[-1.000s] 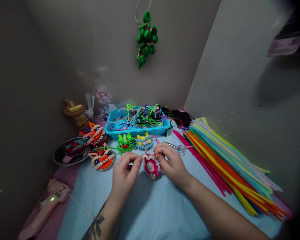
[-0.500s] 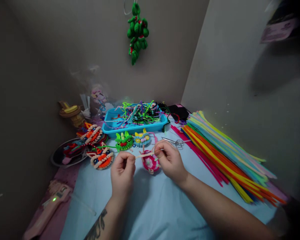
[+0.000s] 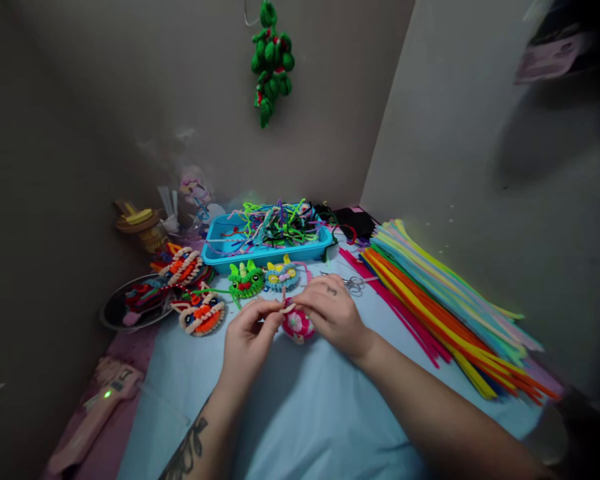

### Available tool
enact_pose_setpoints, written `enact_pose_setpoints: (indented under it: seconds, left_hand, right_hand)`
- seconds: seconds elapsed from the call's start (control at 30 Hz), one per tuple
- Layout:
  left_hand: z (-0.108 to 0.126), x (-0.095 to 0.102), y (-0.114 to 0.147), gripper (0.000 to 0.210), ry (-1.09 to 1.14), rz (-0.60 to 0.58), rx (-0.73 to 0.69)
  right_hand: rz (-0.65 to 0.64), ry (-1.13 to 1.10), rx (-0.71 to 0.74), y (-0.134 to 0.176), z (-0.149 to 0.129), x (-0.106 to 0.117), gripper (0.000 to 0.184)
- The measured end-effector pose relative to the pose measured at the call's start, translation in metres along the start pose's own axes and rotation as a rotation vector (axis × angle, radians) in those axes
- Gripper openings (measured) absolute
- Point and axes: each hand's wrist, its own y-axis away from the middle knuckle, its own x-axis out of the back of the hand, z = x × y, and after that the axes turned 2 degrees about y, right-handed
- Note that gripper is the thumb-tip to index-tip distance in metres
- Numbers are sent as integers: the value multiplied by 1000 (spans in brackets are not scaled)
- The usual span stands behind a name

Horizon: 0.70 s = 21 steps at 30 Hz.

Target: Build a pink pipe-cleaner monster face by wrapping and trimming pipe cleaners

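Observation:
Between my two hands is a short cream pipe cleaner, bent in a curve. My left hand pinches one end of it. On the other end, my right hand is closed in a pinch, its fingertips partly hidden. Just under the fingers lies a round pink and white pipe-cleaner piece on the blue cloth. Beyond my hands sit a green animal head and a light-blue one with yellow ears. An orange and cream head rests left of my left hand.
A blue tray of tangled pipe-cleaner scraps stands at the back. Scissors lie behind my right hand. Bundled pipe cleaners spread along the right. At left are a dark bowl and a pink glue gun.
My hands have come closer together, and the cream pipe cleaner, stretched nearly straight before, is now curved. The view has shifted slightly.

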Motion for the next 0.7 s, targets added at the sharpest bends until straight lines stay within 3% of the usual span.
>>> enact_pose_setpoints:
  seconds: [0.1, 0.17, 0.27, 0.37, 0.53, 0.7]
  left_hand:
    - [-3, 7, -3, 23, -171, -27, -128]
    - [-4, 13, -5, 17, -357, -198, -261]
    - [-4, 16, -6, 21, -647, -454, -304]
    - [-5, 11, -6, 23, -826, -540, -308]
    - [-8, 3, -4, 16, -938, -511, -331]
    - [-8, 5, -4, 15, -808, -245, -301]
  right_hand:
    - [120, 74, -170, -3, 13, 7, 12]
    - [192, 89, -273, -4, 23, 12, 12]
    - [231, 105, -321, -4, 34, 15, 13]
    - [223, 109, -319, -3, 35, 14, 14]
    - [159, -2, -251, -4, 20, 7, 14]
    - [78, -66, -124, -3, 2, 3, 7]
